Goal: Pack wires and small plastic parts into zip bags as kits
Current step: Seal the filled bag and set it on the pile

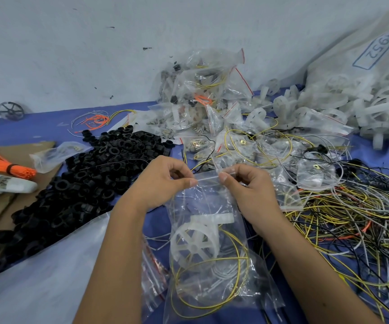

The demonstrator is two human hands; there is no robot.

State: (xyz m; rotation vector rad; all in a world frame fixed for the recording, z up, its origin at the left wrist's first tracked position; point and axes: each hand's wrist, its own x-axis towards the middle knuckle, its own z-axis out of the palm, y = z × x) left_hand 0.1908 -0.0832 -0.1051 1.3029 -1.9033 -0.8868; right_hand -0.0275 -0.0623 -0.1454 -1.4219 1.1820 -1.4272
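Note:
I hold a clear zip bag [208,265] up in front of me by its top strip. My left hand [163,181] pinches the strip's left end, and my right hand [247,185] pinches its right end. Inside the bag sit a white plastic spoked wheel [194,239], looped yellow wire [212,286] and some white wire. A stack of empty zip bags [152,274] lies under the held bag on the blue table [48,127].
A heap of black plastic rings [90,178] lies left. A tangle of yellow, black and grey wires [352,206] spreads right. Packed bags [202,94] pile up at the back centre. White wheels [364,108] spill from a sack at the back right. An orange wire bundle [4,167] rests on cardboard.

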